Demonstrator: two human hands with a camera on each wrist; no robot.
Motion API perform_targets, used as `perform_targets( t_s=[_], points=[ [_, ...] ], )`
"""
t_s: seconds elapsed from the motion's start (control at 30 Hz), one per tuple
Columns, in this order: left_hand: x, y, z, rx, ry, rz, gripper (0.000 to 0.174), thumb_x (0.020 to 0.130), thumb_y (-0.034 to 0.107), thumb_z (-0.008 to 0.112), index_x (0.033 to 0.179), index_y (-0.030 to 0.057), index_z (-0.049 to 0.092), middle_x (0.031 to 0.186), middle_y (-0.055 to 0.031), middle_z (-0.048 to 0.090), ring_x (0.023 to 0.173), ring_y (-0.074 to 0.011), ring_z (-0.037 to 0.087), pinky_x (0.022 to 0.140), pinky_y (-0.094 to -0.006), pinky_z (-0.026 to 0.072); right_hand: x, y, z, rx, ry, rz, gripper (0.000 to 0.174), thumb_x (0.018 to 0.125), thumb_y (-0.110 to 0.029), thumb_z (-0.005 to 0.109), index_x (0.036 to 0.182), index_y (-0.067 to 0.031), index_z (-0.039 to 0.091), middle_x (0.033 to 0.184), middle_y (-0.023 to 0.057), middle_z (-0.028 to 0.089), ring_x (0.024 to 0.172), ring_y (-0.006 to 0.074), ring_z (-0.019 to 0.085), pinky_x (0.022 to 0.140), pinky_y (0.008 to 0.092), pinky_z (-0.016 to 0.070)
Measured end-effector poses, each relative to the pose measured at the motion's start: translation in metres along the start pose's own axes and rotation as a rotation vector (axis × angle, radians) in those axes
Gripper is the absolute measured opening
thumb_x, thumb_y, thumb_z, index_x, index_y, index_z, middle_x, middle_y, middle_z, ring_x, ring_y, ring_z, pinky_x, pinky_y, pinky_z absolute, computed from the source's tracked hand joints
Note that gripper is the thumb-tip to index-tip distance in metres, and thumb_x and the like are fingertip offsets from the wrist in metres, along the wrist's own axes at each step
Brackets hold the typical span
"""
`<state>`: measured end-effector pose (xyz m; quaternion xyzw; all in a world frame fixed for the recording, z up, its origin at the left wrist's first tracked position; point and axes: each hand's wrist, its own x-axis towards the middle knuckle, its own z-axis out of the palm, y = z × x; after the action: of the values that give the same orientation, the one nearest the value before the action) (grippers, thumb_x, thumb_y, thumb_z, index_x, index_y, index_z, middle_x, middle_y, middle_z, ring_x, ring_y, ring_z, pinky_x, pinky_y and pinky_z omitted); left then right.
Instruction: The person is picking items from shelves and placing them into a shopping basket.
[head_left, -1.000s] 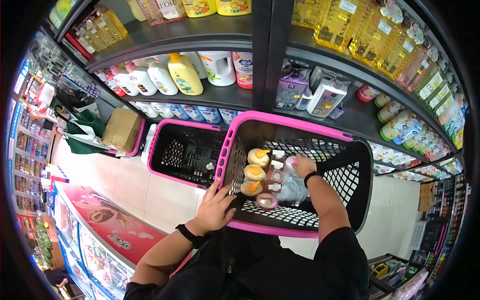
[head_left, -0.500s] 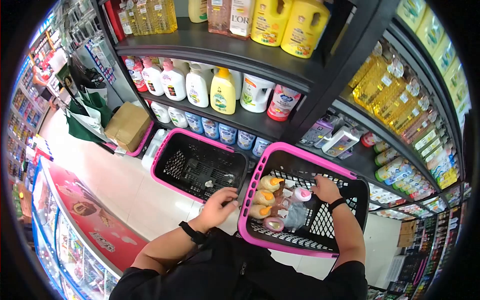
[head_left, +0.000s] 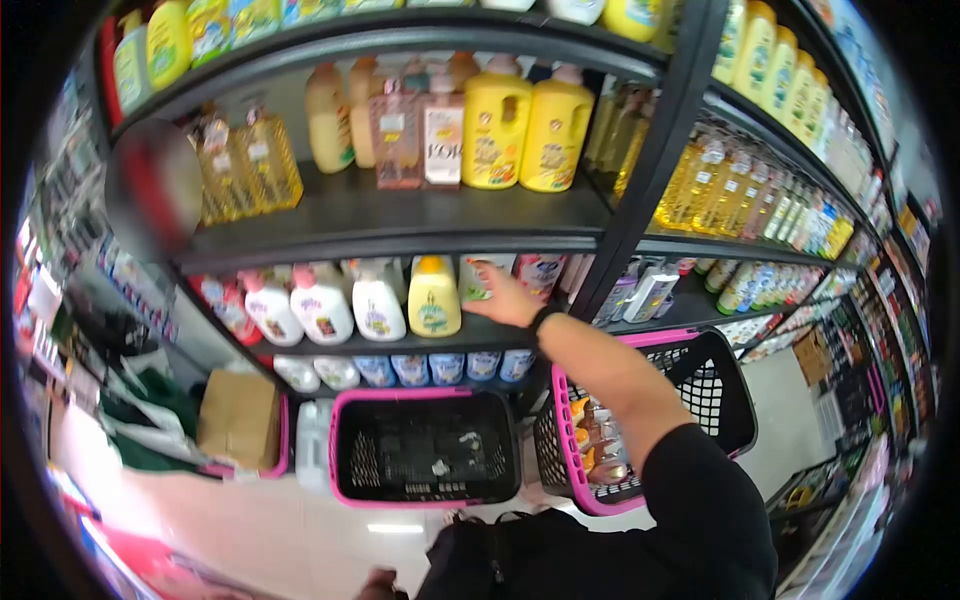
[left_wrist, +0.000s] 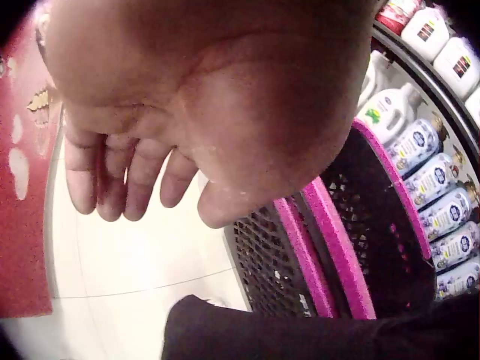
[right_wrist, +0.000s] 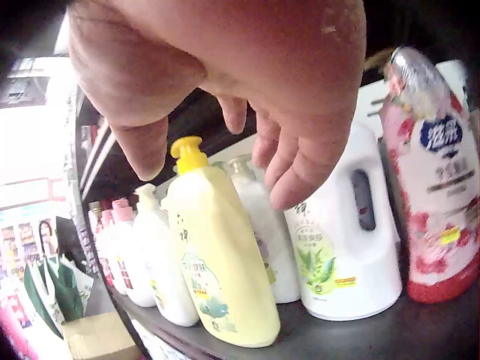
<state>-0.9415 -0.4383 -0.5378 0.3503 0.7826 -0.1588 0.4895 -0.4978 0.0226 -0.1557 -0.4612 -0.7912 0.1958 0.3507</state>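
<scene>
In the head view my right hand [head_left: 500, 298] reaches to the middle shelf, in front of a white jug with a handle [right_wrist: 322, 289]. Its fingers and thumb are spread above a yellow pump bottle [right_wrist: 217, 255], whose yellow pump head [right_wrist: 189, 154] stands between them in the right wrist view; they hold nothing. That bottle stands upright between the jug and several white pump bottles [head_left: 378, 305]. My left hand [left_wrist: 217, 112] hangs low with loosely extended, empty fingers over the floor, only partly visible at the bottom of the head view.
A black basket with a pink rim [head_left: 345, 480] stands on the floor below the shelves. Right of it, a larger pink-rimmed basket [head_left: 563, 430] holds several bottles, partly hidden by my right arm. A cardboard box [head_left: 240, 418] sits at left. Upper shelf [head_left: 400, 215] carries more bottles.
My right hand has left the large basket and risen up and left to the shelf. My left hand has come off that basket's rim and dropped down. The head view has tilted up.
</scene>
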Motion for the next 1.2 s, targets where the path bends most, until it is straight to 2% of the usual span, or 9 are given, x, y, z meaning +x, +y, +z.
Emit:
perform_targets(
  t_s=[0.13,0.47,0.57,0.7,0.83,0.9,0.97,1.03,1.2],
  points=[
    [-0.011,0.005,-0.040,-0.218,-0.046,0.023,0.044,0.091,0.040,0.059,0.115,0.0047,0.066,0.119,-0.0158,0.064,0.111,-0.0303,0.060,0.092,-0.0414,0.0496,0.052,-0.008,0.052,0.020,-0.005,0.162,0.100,0.069,-0.042,0.082,0.144,0.0055,0.037,0.141,0.0318,0.048,0.132,0.0437,0.046,0.110,0.0409,0.0384],
    [-0.045,0.033,-0.066,-0.632,-0.077,0.231,0.036,0.094,0.034,0.061,0.112,0.0027,0.062,0.106,-0.0125,0.063,0.097,-0.0280,0.060,0.082,-0.0401,0.0511,0.071,-0.019,0.068,-0.149,-0.071,0.325,0.081,0.066,-0.042,0.084,0.126,0.0045,0.055,0.121,0.0275,0.064,0.114,0.0381,0.061,0.097,0.0413,0.0477],
    [-0.053,0.037,-0.071,-0.730,-0.089,0.315,0.035,0.095,0.033,0.062,0.111,0.0021,0.061,0.102,-0.0115,0.063,0.093,-0.0273,0.060,0.079,-0.0398,0.0516,0.045,-0.035,0.066,-0.109,0.010,0.235,0.058,0.064,-0.033,0.086,0.108,-0.0010,0.067,0.098,0.0218,0.071,0.093,0.0380,0.068,0.085,0.0439,0.0531],
    [-0.070,0.079,-0.123,-0.787,-0.102,0.611,0.032,0.096,0.030,0.063,0.110,0.0013,0.060,0.097,-0.0101,0.063,0.088,-0.0264,0.060,0.074,-0.0393,0.0522,-0.028,-0.081,0.038,0.225,0.221,0.133,0.067,0.064,-0.023,0.086,0.124,-0.0060,0.061,0.104,0.0170,0.069,0.096,0.0323,0.067,0.085,0.0401,0.0534],
    [-0.144,0.195,-0.191,-0.701,-0.279,0.925,0.059,0.094,0.023,0.067,0.142,0.0064,0.038,0.117,-0.0115,0.060,0.105,-0.0234,0.058,0.093,-0.0379,0.0485,-0.115,-0.136,-0.001,0.506,0.196,0.239,0.062,0.072,-0.020,0.087,0.124,-0.0027,0.059,0.105,0.0115,0.070,0.098,0.0207,0.067,0.086,0.0354,0.0545],
    [-0.257,0.250,-0.200,-0.674,-0.319,1.128,0.082,0.089,0.018,0.074,0.151,0.0065,0.023,0.131,-0.0131,0.055,0.116,-0.0248,0.056,0.101,-0.0376,0.0451,-0.156,-0.185,-0.038,0.491,0.169,0.421,0.060,0.074,-0.022,0.086,0.122,-0.0004,0.058,0.105,0.0121,0.069,0.098,0.0199,0.067,0.087,0.0338,0.0544],
    [-0.272,0.287,-0.182,-0.592,-0.486,1.405,0.090,0.082,0.018,0.080,0.152,0.0041,0.023,0.139,-0.0139,0.050,0.122,-0.0261,0.054,0.104,-0.0389,0.0442,-0.191,-0.204,-0.053,0.572,0.243,0.406,0.057,0.072,-0.022,0.086,0.118,-0.0012,0.058,0.105,0.0128,0.069,0.097,0.0241,0.067,0.085,0.0369,0.0533],
    [-0.308,0.308,-0.163,-0.530,-0.721,1.255,0.087,0.077,0.016,0.083,0.147,0.0016,0.034,0.137,-0.0131,0.052,0.121,-0.0252,0.055,0.104,-0.0393,0.0461,-0.221,-0.215,-0.071,0.400,0.274,0.400,0.060,0.072,-0.028,0.086,0.118,-0.0012,0.058,0.104,0.0148,0.068,0.098,0.0261,0.067,0.085,0.0371,0.0528],
    [-0.362,0.340,-0.099,-0.301,-0.598,1.281,0.084,0.075,0.008,0.082,0.145,-0.0006,0.037,0.132,-0.0125,0.056,0.117,-0.0243,0.058,0.101,-0.0386,0.0494,-0.275,-0.220,-0.127,0.205,0.216,0.307,0.068,0.079,-0.028,0.079,0.132,-0.0012,0.045,0.108,0.0185,0.064,0.100,0.0321,0.065,0.084,0.0407,0.0515]
  ],
)
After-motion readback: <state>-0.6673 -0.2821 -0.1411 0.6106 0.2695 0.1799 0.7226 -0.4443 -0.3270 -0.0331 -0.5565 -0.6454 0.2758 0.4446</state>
